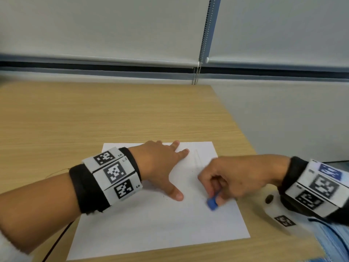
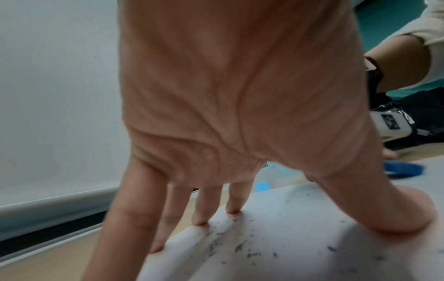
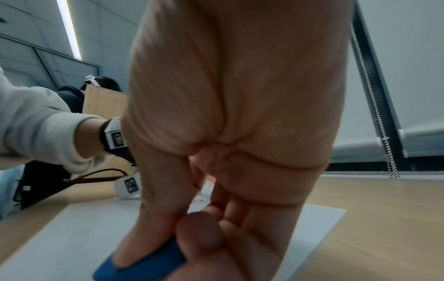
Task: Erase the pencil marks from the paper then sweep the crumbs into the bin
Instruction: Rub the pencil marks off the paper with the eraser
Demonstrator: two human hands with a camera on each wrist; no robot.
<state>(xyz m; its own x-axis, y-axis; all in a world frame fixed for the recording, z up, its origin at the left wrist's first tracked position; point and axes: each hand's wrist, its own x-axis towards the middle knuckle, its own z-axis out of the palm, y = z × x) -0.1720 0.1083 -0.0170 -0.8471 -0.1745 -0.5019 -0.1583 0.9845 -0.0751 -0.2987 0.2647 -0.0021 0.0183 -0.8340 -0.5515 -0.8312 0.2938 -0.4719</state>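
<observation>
- Pinching blue eraser (image 1: 211,202) between thumb and fingers of right hand (image 1: 236,178), tip down on paper (image 1: 156,224) toward its right edge.
- Pressing left hand (image 1: 160,163) flat, fingers spread, near far edge of paper.
- Thin, light sheet, likely to slide or crease; needs pinning close to the rubbing.
- Crumbs (image 2: 238,247) plain only in left wrist view; faint pencil marks (image 1: 197,157) only in head view; bin unseen.

An office or study room: a pale wood-laminate surface (image 1: 113,114) stands against a window covered by grey roller blinds (image 1: 105,27) with bead chains (image 1: 203,40). In the right wrist view, a ceiling light strip (image 3: 69,28), glazed partitions, and another seated person (image 3: 105,84) behind a wooden divider (image 3: 103,102).
</observation>
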